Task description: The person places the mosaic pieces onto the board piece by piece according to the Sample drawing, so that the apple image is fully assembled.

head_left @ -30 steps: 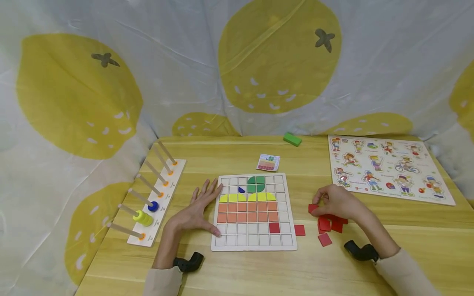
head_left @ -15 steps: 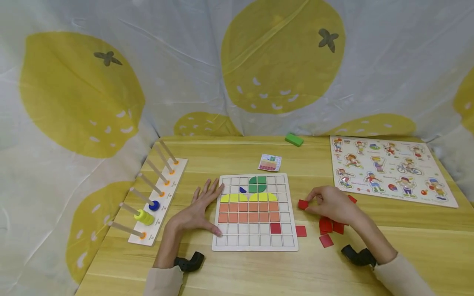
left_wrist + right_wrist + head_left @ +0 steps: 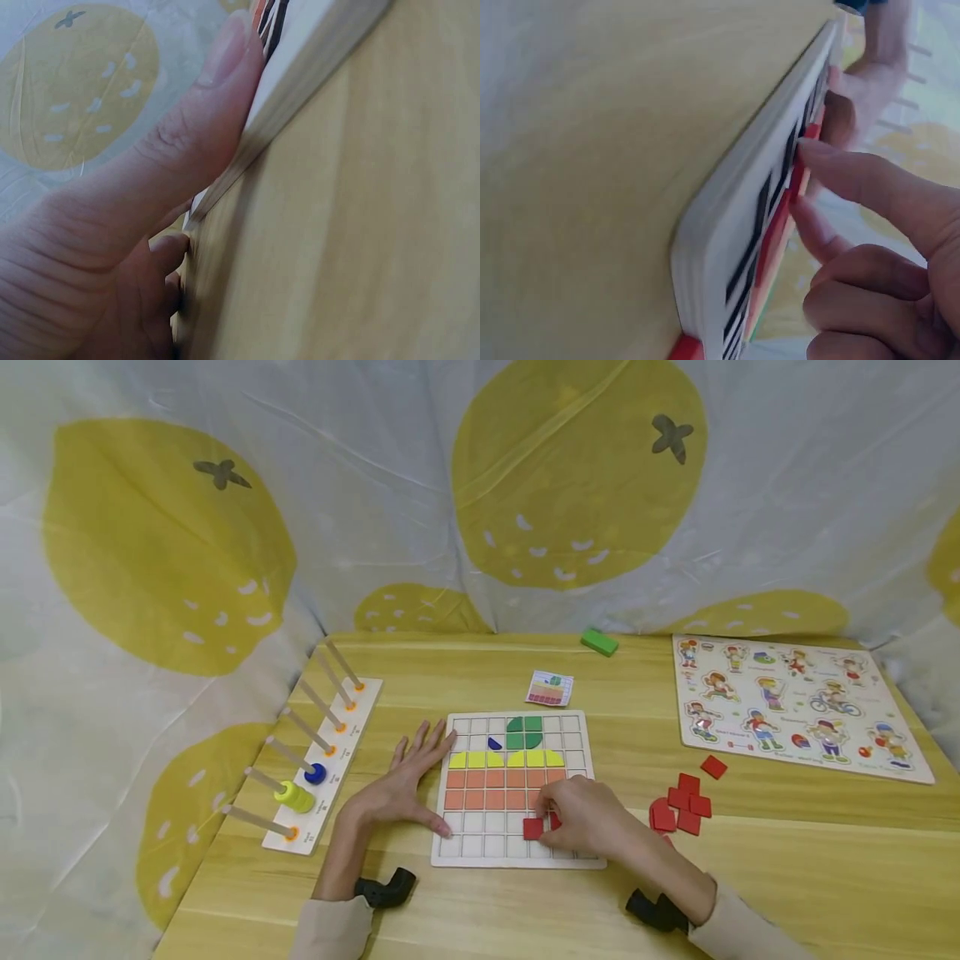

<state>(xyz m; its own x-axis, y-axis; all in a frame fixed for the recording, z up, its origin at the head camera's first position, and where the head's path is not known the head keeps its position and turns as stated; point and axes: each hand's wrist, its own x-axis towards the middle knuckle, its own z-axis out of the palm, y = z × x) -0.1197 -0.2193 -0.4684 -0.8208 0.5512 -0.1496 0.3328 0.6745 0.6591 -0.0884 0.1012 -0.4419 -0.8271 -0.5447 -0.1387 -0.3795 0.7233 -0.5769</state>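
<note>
A white grid board [image 3: 465,845] lies on the table, filled in part with green, blue and yellow pieces and two rows of orange squares. My left hand [image 3: 397,793] is spread at its left side, the thumb [image 3: 199,127] against the board's edge in the left wrist view. Over a lower row, my right hand [image 3: 585,814] pinches a red square tile [image 3: 533,829] between thumb and finger. Another red tile [image 3: 774,229] sits in the board right beside it, partly covered by the hand in the head view. A loose red tile [image 3: 686,349] shows at the board's edge.
Several loose red tiles [image 3: 690,802] are piled to the right. Behind the board are a pattern card [image 3: 550,688] and a green block [image 3: 600,642]. A peg stand [image 3: 318,802] with rings is at left; a picture puzzle [image 3: 795,710] at back right.
My right hand has picked a red tile from the pile and carried it left over the board, beside the red tile there. My left hand has stayed at the board's left edge.
</note>
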